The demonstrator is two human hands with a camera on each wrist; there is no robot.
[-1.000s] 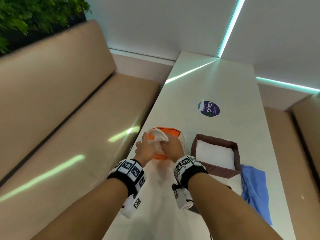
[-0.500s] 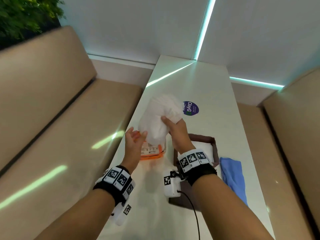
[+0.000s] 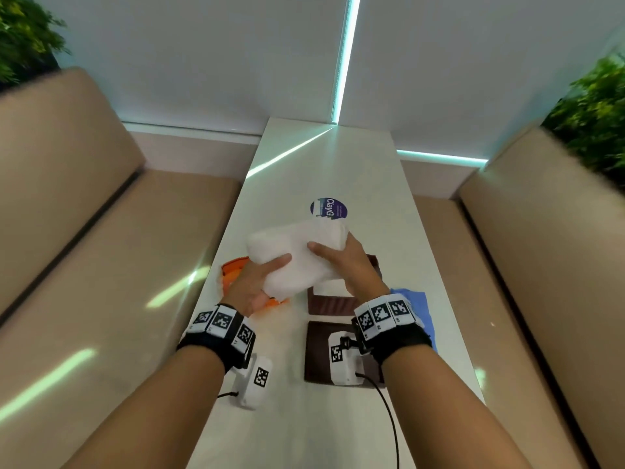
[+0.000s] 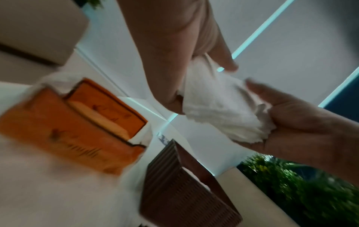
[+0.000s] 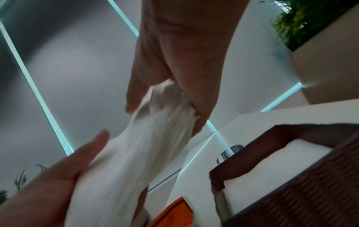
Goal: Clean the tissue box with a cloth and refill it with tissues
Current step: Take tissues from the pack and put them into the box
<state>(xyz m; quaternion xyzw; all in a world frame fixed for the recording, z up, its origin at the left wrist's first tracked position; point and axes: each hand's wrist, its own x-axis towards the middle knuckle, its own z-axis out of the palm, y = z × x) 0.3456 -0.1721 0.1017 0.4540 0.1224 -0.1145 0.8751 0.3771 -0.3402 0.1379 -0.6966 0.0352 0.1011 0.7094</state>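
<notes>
Both hands hold a thick white tissue stack (image 3: pixel 297 252) in the air over the table. My left hand (image 3: pixel 270 282) grips its near end from below, thumb on top. My right hand (image 3: pixel 334 255) grips the far right end. In the left wrist view my left hand (image 4: pixel 194 69) pinches the tissue stack (image 4: pixel 217 104); in the right wrist view my right hand (image 5: pixel 174 99) clutches the tissue stack (image 5: pixel 145 153). The opened orange tissue pack (image 3: pixel 233 269) lies under my left hand. The brown tissue box (image 3: pixel 341 299) stands just right of it, with white tissues (image 5: pixel 272 165) inside.
A flat brown lid (image 3: pixel 318 353) lies near the front, under my right wrist. A blue cloth (image 3: pixel 419 306) lies right of the box. A round purple sticker (image 3: pixel 328 208) marks the white table (image 3: pixel 338 157). Beige benches flank the table.
The tissue stack came out of the orange pack and rose. My left hand took hold of it too, and the stack now lies nearly level, shifted right over the brown box.
</notes>
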